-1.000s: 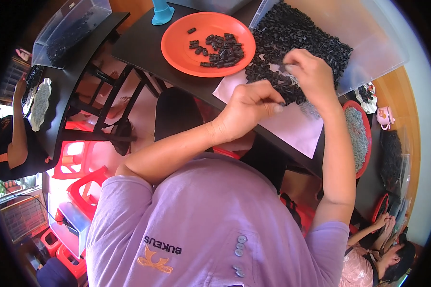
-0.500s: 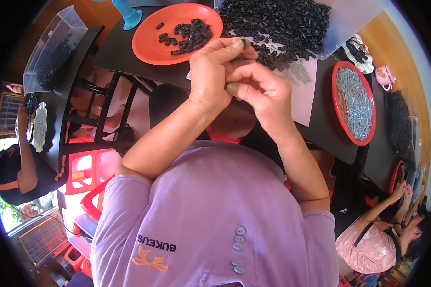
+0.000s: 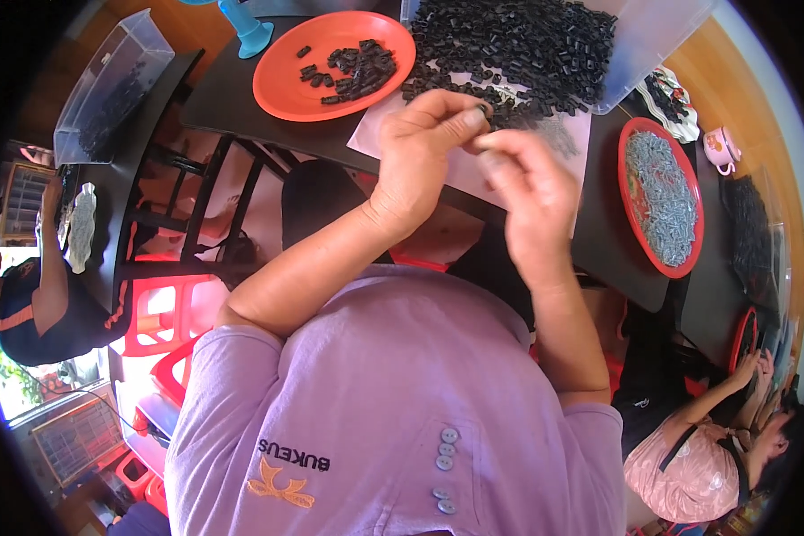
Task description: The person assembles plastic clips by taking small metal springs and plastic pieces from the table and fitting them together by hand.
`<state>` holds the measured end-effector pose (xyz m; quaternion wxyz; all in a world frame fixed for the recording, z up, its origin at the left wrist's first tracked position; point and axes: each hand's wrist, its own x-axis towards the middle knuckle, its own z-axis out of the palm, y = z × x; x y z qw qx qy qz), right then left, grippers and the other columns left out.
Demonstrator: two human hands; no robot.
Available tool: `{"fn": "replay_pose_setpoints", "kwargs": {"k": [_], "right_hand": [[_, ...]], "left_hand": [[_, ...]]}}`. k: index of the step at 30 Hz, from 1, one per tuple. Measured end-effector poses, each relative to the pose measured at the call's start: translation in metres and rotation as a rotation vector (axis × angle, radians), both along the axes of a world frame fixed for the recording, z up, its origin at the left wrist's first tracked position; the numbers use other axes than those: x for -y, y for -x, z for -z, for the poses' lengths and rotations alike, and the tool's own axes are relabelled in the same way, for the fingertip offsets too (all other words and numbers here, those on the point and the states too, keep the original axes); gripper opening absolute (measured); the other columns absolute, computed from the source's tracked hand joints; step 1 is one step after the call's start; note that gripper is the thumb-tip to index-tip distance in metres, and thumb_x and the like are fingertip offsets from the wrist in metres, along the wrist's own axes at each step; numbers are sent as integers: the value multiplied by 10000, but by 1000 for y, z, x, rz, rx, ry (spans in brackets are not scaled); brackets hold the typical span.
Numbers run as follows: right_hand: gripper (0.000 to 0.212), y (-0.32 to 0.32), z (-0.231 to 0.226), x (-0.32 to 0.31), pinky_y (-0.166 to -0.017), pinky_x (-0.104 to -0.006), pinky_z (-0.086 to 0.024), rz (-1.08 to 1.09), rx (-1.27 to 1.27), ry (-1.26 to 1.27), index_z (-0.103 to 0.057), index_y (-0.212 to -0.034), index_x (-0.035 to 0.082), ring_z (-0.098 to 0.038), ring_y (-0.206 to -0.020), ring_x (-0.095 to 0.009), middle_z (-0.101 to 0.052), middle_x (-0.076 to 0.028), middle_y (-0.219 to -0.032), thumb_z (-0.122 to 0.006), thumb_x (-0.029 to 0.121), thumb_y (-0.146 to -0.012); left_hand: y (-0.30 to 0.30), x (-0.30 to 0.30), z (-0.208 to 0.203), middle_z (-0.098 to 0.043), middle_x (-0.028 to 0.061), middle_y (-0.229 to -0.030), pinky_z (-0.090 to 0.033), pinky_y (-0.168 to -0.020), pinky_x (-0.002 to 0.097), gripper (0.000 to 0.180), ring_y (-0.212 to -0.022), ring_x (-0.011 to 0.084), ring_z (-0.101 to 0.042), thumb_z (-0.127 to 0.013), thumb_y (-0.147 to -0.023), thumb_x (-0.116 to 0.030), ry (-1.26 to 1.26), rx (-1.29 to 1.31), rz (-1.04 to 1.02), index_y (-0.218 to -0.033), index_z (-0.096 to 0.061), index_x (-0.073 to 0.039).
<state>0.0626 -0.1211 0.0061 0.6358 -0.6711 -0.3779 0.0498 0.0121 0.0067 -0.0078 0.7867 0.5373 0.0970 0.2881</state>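
My left hand [image 3: 416,159] is closed in a pinch in front of the pile, with a small black plastic piece [image 3: 483,109] showing at its thumb and fingertip. Close beside it, my right hand [image 3: 538,183] has its thumb and forefinger drawn together near the left fingertips; whatever they grip is too small or hidden to make out. Beyond both hands lies a large heap of black plastic pieces [image 3: 518,49]. An orange-red plate [image 3: 281,89] to the left carries a smaller group of black pieces [image 3: 366,70]. To the right, a red dish [image 3: 628,192] holds many silvery screws [image 3: 665,196].
A white sheet [image 3: 375,134] lies under the heap, with loose screws [image 3: 558,136] on it. A clear plastic bin [image 3: 652,54] stands behind. Further right are a fluted plate [image 3: 683,121] and a pink cup [image 3: 717,147]. Other people sit at the far left and far right.
Both hands have shifted rightward and slightly nearer to me. My right hand has turned, and its fingertips have risen closer to the black piece in my left.
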Motion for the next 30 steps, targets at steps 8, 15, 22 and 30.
{"fn": "replay_pose_setpoints", "kwargs": {"k": [8,15,22,30], "right_hand": [[110,-37,-22,19,-590,-214,-433,23,-62,125,-699,-989,8,-528,-653,-54,-630,6,-768,-631,55,-917],[112,-42,-20,14,-585,-217,-441,-37,-126,184,-699,-974,10,-532,-654,-53,-622,10,-755,-620,58,-912],[103,-42,-26,16,-612,-211,-455,-72,-184,239,-697,-967,-1,-561,-701,-58,-638,2,-788,-625,36,-902],[180,-43,-16,13,-731,-222,-512,-63,-91,47,-684,-1033,-15,-631,-800,-81,-685,-30,-898,-645,-51,-861]], "left_hand": [[2,5,1,-652,31,-818,-495,-642,230,135,-731,86,-595,-623,-931,-82,-177,-189,193,-1017,-667,13],[1,2,-3,-650,30,-773,-499,-637,233,117,-690,86,-598,-653,-924,-90,-180,-234,212,-974,-678,13],[2,9,-4,-639,25,-738,-456,-574,237,116,-664,90,-581,-666,-889,-99,-103,-179,185,-907,-683,15],[5,11,-3,-635,24,-741,-461,-591,237,127,-684,88,-579,-667,-893,-105,-156,-213,163,-914,-681,19]]}}
